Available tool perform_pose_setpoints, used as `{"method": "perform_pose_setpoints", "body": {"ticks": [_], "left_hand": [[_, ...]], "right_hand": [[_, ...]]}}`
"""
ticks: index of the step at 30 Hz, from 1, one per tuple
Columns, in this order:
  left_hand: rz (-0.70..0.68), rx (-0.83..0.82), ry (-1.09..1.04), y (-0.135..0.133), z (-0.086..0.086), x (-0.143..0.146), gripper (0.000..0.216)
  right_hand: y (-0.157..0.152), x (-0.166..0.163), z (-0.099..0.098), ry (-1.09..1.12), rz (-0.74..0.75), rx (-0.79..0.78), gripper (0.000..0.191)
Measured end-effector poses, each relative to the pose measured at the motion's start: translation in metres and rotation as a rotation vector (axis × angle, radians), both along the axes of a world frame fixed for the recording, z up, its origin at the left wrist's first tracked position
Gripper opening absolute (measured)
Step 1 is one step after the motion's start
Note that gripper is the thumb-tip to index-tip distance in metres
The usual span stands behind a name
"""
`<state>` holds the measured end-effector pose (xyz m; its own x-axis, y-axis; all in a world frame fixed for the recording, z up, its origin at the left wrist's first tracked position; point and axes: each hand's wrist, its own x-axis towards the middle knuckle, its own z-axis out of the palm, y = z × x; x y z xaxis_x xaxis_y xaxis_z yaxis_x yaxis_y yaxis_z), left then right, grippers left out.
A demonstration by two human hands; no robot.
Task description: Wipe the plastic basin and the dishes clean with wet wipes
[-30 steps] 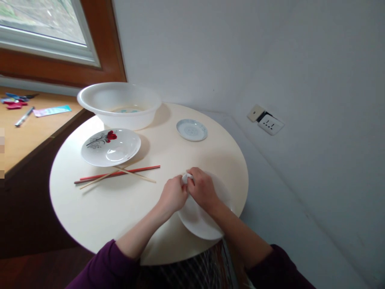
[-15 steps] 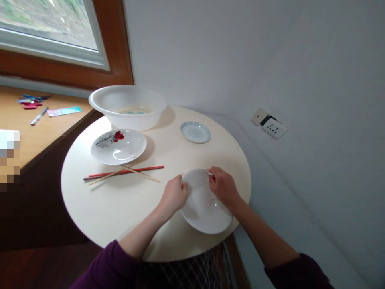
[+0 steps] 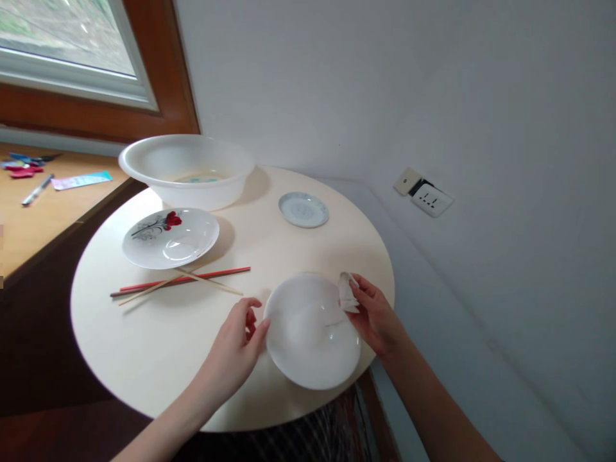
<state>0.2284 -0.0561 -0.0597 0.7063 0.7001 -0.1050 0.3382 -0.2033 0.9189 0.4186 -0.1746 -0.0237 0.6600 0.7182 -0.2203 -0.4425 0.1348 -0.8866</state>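
While right fingers (image 3: 366, 289) pinch tissue (image 3: 346, 293), left fingers (image 3: 258, 336) half-open, by dish (image 3: 303, 350)

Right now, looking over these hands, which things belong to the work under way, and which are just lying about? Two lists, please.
Apparently in use:
white cloth or tissue, in the right hand
white dish, beside the open left hand

Lying about, apart from both hands:
flowered bowl
crossed chopsticks
white basin
small patterned plate
pen
pastel strip

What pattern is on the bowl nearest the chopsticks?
A red flower on dark branching stems; best seen in head view.
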Motion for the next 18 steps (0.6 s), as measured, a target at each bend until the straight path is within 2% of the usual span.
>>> {"method": "perform_pose_setpoints", "body": {"ticks": [4, 6, 9, 11, 14, 18], "left_hand": [[-0.215, -0.263, 0.170, -0.020, -0.001, -0.011, 0.035], [-0.266, -0.344, 0.192, -0.021, -0.003, -0.008, 0.038], [-0.255, -0.335, 0.126, -0.009, -0.006, 0.002, 0.037], [-0.170, -0.278, 0.072, 0.003, -0.005, 0.009, 0.034], [-0.042, -0.240, 0.023, 0.012, 0.000, 0.014, 0.029], [-0.119, -0.453, 0.052, 0.004, 0.003, 0.013, 0.058]], "right_hand": [[0.000, -0.003, -0.002, 0.050, 0.039, 0.021, 0.027], [0.002, -0.005, -0.004, 0.043, 0.045, 0.012, 0.028], [0.003, -0.005, -0.005, -0.021, 0.037, -0.031, 0.031], [0.003, -0.005, -0.005, -0.114, 0.048, -0.085, 0.033], [0.008, -0.004, -0.003, -0.358, 0.091, -0.202, 0.032], [0.028, -0.004, -0.002, -0.950, 0.046, -0.402, 0.015]]}}
